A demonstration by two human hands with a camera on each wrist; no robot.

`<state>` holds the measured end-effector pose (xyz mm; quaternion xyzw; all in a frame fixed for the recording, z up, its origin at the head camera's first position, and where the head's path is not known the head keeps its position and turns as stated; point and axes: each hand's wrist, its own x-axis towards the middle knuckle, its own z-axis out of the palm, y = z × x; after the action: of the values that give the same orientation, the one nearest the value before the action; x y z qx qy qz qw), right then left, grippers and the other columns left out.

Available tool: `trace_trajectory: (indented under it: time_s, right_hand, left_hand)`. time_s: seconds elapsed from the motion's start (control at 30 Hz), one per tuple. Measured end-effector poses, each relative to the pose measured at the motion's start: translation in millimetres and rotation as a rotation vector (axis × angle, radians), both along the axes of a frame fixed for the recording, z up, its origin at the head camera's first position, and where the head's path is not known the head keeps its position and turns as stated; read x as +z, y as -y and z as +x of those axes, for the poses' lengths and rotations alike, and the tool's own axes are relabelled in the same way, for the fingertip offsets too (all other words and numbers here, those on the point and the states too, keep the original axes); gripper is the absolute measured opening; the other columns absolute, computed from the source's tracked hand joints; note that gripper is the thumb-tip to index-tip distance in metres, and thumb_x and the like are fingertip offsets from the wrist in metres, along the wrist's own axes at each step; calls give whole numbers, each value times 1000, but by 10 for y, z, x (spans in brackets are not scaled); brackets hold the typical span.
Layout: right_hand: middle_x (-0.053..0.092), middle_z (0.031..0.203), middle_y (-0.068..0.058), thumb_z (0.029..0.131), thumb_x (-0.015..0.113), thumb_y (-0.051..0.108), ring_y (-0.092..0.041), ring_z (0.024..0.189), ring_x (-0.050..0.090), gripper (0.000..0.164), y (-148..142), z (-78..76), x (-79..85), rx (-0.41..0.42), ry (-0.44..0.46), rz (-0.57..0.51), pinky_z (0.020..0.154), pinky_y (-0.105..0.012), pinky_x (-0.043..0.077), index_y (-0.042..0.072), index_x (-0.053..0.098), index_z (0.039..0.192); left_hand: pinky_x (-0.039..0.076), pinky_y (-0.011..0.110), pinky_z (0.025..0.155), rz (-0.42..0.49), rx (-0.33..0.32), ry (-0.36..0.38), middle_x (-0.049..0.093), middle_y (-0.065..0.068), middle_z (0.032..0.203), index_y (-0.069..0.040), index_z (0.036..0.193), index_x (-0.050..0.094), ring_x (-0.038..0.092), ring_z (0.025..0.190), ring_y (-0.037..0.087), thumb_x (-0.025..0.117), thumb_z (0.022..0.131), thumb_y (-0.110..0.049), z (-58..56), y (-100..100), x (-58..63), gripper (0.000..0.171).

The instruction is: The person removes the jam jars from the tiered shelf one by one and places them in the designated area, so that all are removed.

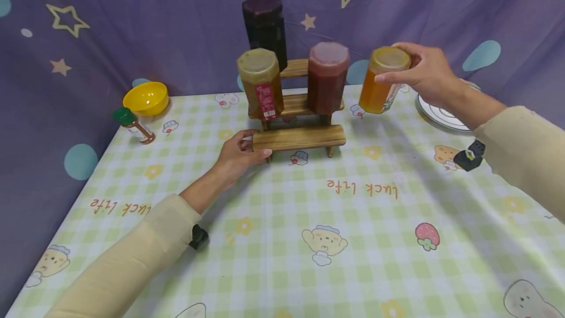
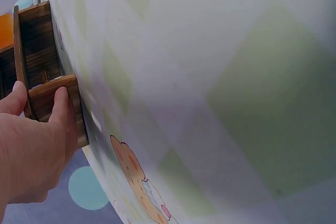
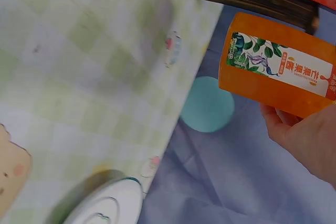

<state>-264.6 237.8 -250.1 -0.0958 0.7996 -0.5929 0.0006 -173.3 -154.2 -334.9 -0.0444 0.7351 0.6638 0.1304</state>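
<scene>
My right hand [image 1: 425,70] grips an orange jar [image 1: 375,93] near its pale lid, lifted above the tablecloth to the right of a wooden tiered rack [image 1: 300,136]. In the right wrist view, the jar's white label [image 3: 283,64] with leaf pictures faces the camera. At the rack's lowest step, my left hand [image 1: 236,157] holds the left end, thumb on the front edge and fingers around the side. The middle step carries a yellowish jar [image 1: 253,90] with a pink label and a dark red jar [image 1: 326,85]. A tall black jar [image 1: 267,33] stands on the top step.
A yellow bowl [image 1: 147,99] and a green-capped spice bottle [image 1: 137,127] stand at the far left of the checkered tablecloth [image 1: 282,269]. Some white plates [image 1: 441,114] lie at the far right, partly behind my right forearm. A purple curtain [image 1: 185,28] hangs behind the table.
</scene>
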Motion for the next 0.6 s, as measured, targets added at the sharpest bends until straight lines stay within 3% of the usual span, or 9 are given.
trace_trajectory:
  time_s: [0.6]
  right_hand:
    - [64,101,5,74,84,7,-10,90,59,54,138,39,-646,-34,-32,-28,71,-12,53,9,60,123]
  left_hand:
    - [57,39,93,-12,6,17,52,10,108,-10,145,36,58,77,14,73,85,-3,-5,17,-1,71]
